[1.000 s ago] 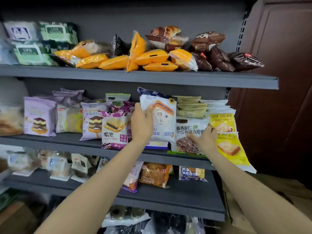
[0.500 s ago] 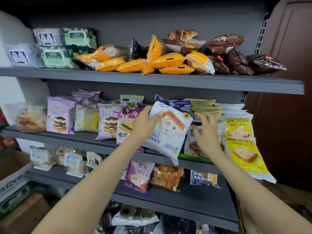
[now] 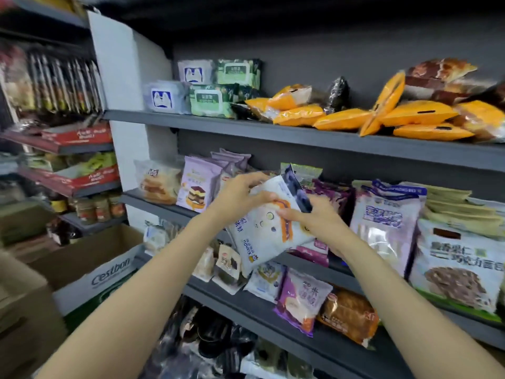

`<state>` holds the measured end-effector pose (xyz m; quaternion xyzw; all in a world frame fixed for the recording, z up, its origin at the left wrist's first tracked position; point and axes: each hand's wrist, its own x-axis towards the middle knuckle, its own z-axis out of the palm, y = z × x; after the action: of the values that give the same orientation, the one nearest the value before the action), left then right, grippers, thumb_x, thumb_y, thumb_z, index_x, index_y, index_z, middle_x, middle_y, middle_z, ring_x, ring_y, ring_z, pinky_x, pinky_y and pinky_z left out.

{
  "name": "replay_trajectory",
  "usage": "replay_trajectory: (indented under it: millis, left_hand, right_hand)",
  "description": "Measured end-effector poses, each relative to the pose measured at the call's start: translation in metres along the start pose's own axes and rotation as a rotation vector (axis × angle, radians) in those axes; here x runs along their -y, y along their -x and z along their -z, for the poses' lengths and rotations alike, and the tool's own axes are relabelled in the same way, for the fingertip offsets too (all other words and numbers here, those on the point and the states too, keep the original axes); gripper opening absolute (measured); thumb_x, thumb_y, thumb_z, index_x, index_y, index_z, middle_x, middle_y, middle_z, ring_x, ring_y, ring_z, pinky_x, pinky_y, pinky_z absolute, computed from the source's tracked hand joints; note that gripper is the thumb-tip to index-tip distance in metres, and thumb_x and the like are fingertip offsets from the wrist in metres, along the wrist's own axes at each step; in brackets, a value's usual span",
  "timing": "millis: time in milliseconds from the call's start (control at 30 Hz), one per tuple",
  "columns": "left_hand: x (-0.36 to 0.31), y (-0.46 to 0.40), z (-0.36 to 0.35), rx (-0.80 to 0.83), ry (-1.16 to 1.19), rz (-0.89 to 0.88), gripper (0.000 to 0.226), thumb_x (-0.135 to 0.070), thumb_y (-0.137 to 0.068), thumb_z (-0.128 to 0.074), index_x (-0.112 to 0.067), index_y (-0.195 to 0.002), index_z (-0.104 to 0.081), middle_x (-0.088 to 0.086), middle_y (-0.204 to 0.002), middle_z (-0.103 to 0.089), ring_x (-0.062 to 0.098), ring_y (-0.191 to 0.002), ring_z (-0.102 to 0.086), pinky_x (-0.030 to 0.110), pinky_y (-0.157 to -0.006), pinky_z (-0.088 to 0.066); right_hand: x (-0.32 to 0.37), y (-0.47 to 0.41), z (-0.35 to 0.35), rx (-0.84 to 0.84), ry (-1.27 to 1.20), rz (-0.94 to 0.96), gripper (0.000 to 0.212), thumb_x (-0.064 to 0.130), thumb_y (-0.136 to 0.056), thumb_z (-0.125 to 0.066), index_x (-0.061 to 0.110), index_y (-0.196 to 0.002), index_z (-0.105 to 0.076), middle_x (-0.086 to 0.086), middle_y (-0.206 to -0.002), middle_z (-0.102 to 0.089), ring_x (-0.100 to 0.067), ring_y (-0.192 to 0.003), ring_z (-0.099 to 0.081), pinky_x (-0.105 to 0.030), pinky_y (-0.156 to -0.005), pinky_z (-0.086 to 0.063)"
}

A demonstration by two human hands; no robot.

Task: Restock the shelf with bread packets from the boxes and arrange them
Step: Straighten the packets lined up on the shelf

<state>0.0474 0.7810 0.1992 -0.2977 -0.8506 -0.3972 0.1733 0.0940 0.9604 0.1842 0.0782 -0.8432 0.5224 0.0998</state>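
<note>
A dim shop aisle, grey metal shelves crowded with bread and snacks. Nearest, both hands hold one white bread packet (image 3: 269,228) in the air, tilted, just in front of the middle shelf (image 3: 164,205) edge. The left hand (image 3: 240,195) grips its top left, fingers (image 3: 252,178) curled over the upper edge; the right hand (image 3: 317,218) pinches its right side, thumb on the printed face, the other fingers hidden behind. To do this well, I would turn the packet upright, face forward, and slide it into a row without crushing it. Just beyond the fingers stand purple packets (image 3: 325,192); farther right, a tall lilac bag (image 3: 382,222). Above the fingers, orange packets (image 3: 418,113) lie on the top shelf.
</note>
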Motion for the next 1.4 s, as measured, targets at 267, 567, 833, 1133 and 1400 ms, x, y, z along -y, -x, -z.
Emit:
replay_trajectory:
  millis: [267,567,833,1133,1400]
  left_hand:
    - [0.144,0.032,0.120,-0.375,0.420,0.600,0.081,-0.046,-0.077,-0.071,-0.013,-0.141,-0.032,0.008,-0.144,-0.042,0.022,-0.122,-0.051,0.041,-0.098,-0.048]
    - [0.274,0.050,0.249,-0.520,0.410,0.549,0.036,-0.026,-0.072,-0.080,-0.011,-0.101,-0.065,0.008,-0.097,-0.072,0.023,-0.081,-0.068,0.033,-0.063,-0.057]
    - [0.366,-0.001,0.294,-0.786,-0.364,0.495,0.026,-0.025,-0.083,-0.068,-0.019,-0.104,-0.055,0.005,-0.096,-0.065,0.030,-0.089,-0.061,0.034,-0.065,-0.043]
    - [0.449,-0.117,0.298,-0.288,-0.747,0.368,0.042,-0.034,-0.085,-0.065,-0.022,-0.124,-0.056,0.008,-0.120,-0.055,0.031,-0.114,-0.045,0.040,-0.087,-0.041]
    - [0.499,-0.219,0.284,-0.024,-0.458,0.165,0.052,-0.026,-0.075,-0.075,-0.017,-0.124,-0.060,0.012,-0.120,-0.060,0.030,-0.109,-0.054,0.033,-0.090,-0.045]
  right_hand:
    - [0.049,-0.078,-0.198,-0.227,-0.700,-0.114,0.016,0.020,-0.084,-0.070,0.017,-0.096,-0.060,0.000,-0.104,-0.069,-0.009,-0.089,-0.063,-0.022,-0.076,-0.049]
    - [0.079,-0.177,-0.335,-0.096,-0.252,0.058,0.097,0.023,-0.069,-0.083,0.018,-0.143,-0.021,-0.006,-0.145,-0.038,-0.021,-0.131,-0.040,-0.038,-0.109,-0.034]
    - [0.080,-0.292,-0.384,-0.080,0.563,0.336,0.068,0.031,-0.085,-0.065,0.022,-0.142,-0.030,-0.007,-0.142,-0.026,-0.026,-0.132,-0.028,-0.037,-0.103,-0.035]
    - [0.090,-0.406,-0.390,0.008,0.460,0.157,0.071,0.029,-0.088,-0.063,0.018,-0.146,-0.025,-0.010,-0.151,-0.031,-0.027,-0.137,-0.033,-0.034,-0.105,-0.033]
    - [0.084,-0.500,-0.397,0.043,0.384,0.171,0.042,0.001,-0.077,-0.072,0.010,-0.116,-0.059,-0.010,-0.110,-0.061,-0.021,-0.103,-0.056,-0.025,-0.076,-0.041]
